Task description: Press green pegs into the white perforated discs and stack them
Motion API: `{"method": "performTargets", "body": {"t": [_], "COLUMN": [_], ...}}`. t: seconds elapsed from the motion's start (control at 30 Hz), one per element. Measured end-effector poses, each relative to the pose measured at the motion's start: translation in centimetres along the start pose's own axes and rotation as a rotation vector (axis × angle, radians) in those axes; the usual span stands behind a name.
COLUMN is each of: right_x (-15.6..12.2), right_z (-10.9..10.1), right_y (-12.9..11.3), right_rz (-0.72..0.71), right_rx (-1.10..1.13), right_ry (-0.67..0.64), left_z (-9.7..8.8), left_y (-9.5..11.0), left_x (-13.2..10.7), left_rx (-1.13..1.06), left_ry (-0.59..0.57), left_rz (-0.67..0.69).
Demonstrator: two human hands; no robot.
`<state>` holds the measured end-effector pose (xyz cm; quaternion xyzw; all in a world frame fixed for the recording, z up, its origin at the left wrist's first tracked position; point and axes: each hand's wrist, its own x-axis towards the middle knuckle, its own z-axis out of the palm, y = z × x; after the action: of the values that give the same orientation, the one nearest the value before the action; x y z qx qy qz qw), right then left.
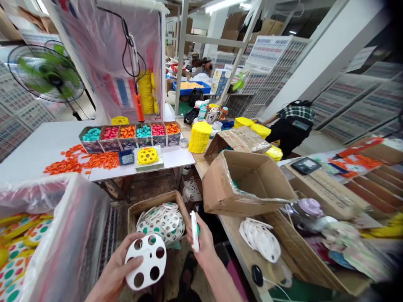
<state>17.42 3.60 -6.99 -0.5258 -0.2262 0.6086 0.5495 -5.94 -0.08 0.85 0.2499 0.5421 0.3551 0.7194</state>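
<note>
Left hand: and here, in the head view, the left hand is closed around a white disc; the thumb is laid across its front face.
White disc: its holed face is turned up to the camera, tilted, and it is held at the near side of the cardboard box; whether box and disc are touching cannot be told.
Right hand: a thin white piece is gripped by the right hand, upright and seen edge-on, with green showing on the side near the palm.
Cardboard box: it is heaped with white holed discs, some marked with green.
Right bench: more discs are stacked in a leaning pile beside an open carton; a black mouse is seen near them.
Left bench: orange pieces are strewn before a row of bins, and a yellow plate is set on a block.
</note>
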Motion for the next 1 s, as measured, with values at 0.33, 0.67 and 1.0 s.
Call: {"method": "performTargets", "body": {"t": [0.33,0.67,1.0], "right_x": [-1.7,-5.0,-5.9], "right_z": [1.1,2.0,-6.9], "right_y": [0.5,-0.9,-1.6], "right_rz": [-0.034,0.072,-0.042], "right_rx": [-0.476,-0.253,-0.379], "right_ry": [-0.263,-0.329,-0.034], "left_z": [-0.1,2.8,6.9], "left_y": [0.2,0.9,-2.5], "left_x": [0.7,1.5,4.0], "left_rx": [-0.157,-0.266,-0.068], "left_ry": [-0.016,-0.084,0.039], "left_rz": [0.026,-0.077,-0.212]}}
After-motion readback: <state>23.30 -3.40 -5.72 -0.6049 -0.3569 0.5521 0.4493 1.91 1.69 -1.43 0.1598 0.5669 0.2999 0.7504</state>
